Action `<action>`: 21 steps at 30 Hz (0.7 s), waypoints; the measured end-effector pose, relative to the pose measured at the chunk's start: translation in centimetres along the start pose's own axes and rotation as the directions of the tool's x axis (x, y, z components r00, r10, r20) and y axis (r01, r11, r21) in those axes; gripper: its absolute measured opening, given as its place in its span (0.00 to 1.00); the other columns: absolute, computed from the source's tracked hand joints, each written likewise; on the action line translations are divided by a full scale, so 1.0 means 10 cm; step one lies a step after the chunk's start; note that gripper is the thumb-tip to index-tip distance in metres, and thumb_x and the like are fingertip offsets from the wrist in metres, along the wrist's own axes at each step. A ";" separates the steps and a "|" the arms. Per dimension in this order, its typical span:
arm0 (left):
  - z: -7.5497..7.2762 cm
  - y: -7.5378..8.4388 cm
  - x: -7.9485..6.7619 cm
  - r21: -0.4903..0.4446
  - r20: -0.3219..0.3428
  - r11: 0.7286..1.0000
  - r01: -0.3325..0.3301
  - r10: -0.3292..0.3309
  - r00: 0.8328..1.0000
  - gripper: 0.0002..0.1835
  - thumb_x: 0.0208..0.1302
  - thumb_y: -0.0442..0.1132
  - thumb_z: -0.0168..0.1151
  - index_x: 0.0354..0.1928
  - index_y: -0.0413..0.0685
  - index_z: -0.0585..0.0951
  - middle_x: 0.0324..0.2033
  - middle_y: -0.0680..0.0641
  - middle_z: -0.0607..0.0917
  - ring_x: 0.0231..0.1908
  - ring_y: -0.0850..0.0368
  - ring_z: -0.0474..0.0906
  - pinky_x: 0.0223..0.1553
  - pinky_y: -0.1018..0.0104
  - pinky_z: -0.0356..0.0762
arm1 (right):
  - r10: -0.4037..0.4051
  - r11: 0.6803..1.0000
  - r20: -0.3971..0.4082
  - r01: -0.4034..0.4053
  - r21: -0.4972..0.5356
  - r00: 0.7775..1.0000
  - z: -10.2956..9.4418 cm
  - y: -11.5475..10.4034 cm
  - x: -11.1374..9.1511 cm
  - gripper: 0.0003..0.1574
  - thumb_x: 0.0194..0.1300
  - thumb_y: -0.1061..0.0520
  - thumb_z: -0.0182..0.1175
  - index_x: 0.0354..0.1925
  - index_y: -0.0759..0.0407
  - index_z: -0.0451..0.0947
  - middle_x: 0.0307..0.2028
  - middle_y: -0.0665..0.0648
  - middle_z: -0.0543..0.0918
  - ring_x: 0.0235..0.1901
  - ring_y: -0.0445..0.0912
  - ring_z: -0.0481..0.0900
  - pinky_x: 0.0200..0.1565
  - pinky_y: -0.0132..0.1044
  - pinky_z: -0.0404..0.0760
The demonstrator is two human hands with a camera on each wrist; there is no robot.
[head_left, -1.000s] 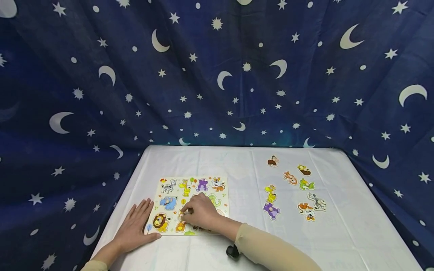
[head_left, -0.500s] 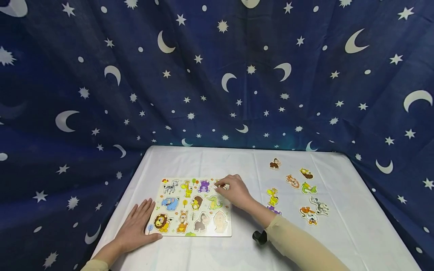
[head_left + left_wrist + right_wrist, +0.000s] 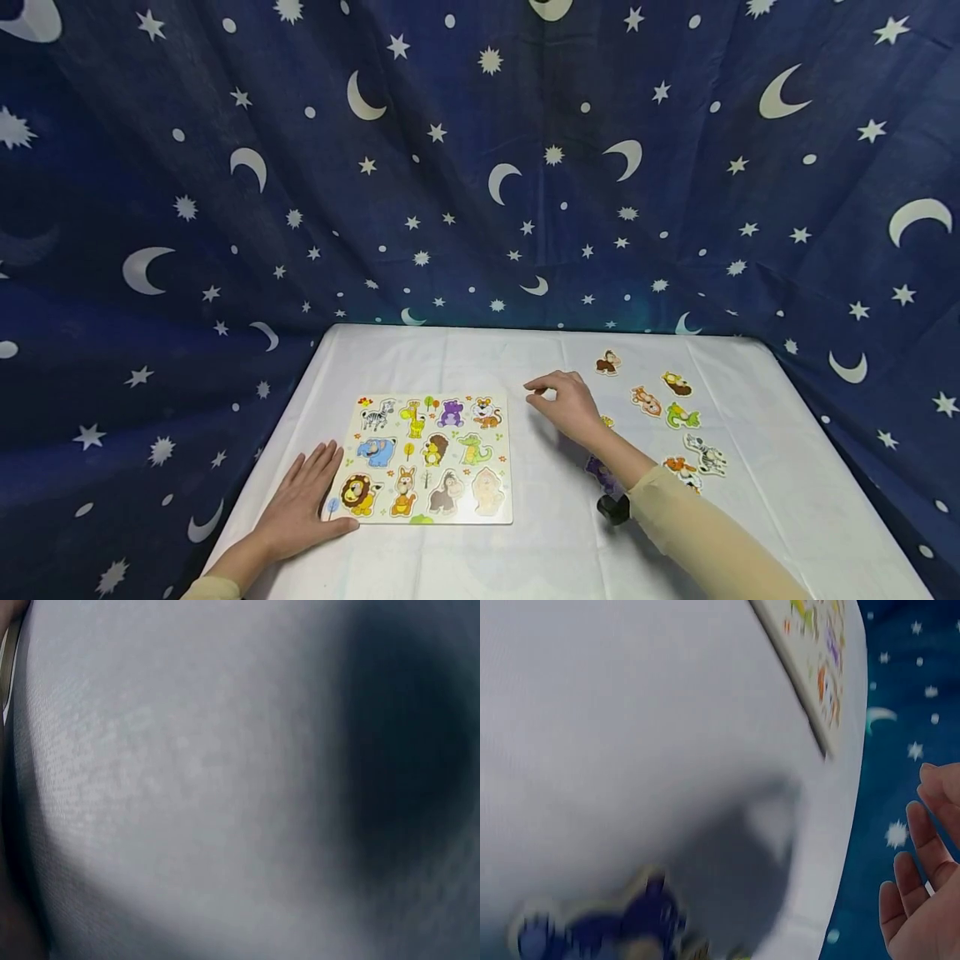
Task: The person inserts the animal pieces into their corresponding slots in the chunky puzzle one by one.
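Puzzle board [image 3: 468,512] on tabletop [image 3: 547,550]; approx. 3 of its 11 recesses look filled: elephant [image 3: 377,452], lion [image 3: 358,496], kangaroo [image 3: 403,493]. Other 8 look unfilled, w/ printed pics only. 8 matching pcs lie loose R of board: gorilla [image 3: 608,363], monkey [image 3: 647,402], hedgehog [image 3: 677,384], croc [image 3: 682,416], zebra [image 3: 706,456], plus tiger [image 3: 681,468], hippo [image 3: 600,473], giraffe [image 3: 607,422] (last 3 part-hidden). L hand [image 3: 302,504] flat at board's L edge, fingers straight, holding nth. R hand [image 3: 566,407] just R of board's far corner, fingers loosely bent, nth visible in grip.
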State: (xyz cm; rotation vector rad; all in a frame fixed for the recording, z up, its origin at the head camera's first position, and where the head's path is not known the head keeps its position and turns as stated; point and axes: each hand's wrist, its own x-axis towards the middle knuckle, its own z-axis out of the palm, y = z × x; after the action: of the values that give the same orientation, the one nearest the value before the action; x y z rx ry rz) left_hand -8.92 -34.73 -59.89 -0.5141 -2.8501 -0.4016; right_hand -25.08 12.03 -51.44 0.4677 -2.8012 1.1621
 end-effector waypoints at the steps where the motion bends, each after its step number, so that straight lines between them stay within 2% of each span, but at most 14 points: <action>1: 0.00 0.00 0.00 0.002 0.001 1.000 -0.001 0.001 1.000 0.64 0.51 0.75 0.68 0.78 0.38 0.60 0.76 0.35 0.62 0.77 0.42 0.51 0.78 0.54 0.34 | 0.005 1.000 -0.004 -0.005 -0.006 1.000 -0.03 0.04 0.01 0.12 0.65 0.52 0.71 0.48 0.49 0.90 0.38 0.46 0.85 0.49 0.52 0.76 0.50 0.50 0.75; 7: 0.01 -0.01 0.01 0.009 0.005 1.000 0.005 -0.005 1.000 0.65 0.50 0.76 0.68 0.78 0.36 0.60 0.76 0.34 0.61 0.76 0.39 0.52 0.78 0.52 0.36 | 0.024 0.999 -0.020 -0.024 -0.026 1.000 -0.22 0.27 0.07 0.15 0.68 0.53 0.68 0.51 0.54 0.89 0.41 0.51 0.85 0.47 0.56 0.77 0.50 0.55 0.74; 10: 0.00 0.00 0.01 0.011 0.014 1.000 0.017 -0.017 1.000 0.65 0.49 0.76 0.68 0.77 0.36 0.61 0.76 0.35 0.61 0.76 0.39 0.53 0.78 0.51 0.37 | 0.038 0.998 -0.025 -0.039 -0.039 0.999 -0.29 0.36 0.09 0.16 0.69 0.53 0.67 0.52 0.54 0.88 0.42 0.53 0.85 0.50 0.57 0.77 0.53 0.57 0.73; 16: -0.02 0.01 0.02 0.010 0.054 0.999 0.045 -0.045 0.997 0.66 0.49 0.77 0.67 0.78 0.37 0.60 0.77 0.36 0.60 0.77 0.39 0.51 0.78 0.51 0.37 | 0.077 0.992 -0.031 -0.080 -0.095 0.997 -0.44 0.50 0.15 0.17 0.70 0.51 0.65 0.54 0.55 0.87 0.43 0.55 0.86 0.48 0.57 0.75 0.50 0.57 0.71; 21: -0.01 0.00 0.02 0.014 0.055 0.999 0.049 -0.050 0.997 0.66 0.49 0.78 0.67 0.78 0.37 0.59 0.77 0.37 0.59 0.77 0.40 0.51 0.78 0.50 0.37 | 0.090 0.988 -0.054 -0.096 -0.121 0.995 -0.54 0.57 0.19 0.18 0.70 0.52 0.64 0.55 0.56 0.87 0.44 0.57 0.86 0.49 0.58 0.74 0.50 0.58 0.70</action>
State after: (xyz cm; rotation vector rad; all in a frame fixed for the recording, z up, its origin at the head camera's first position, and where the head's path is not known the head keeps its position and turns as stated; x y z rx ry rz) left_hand -9.06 -34.68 -59.79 -0.4598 -2.9217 -0.3837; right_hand -28.92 19.20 -51.12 0.2986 -2.8586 0.9932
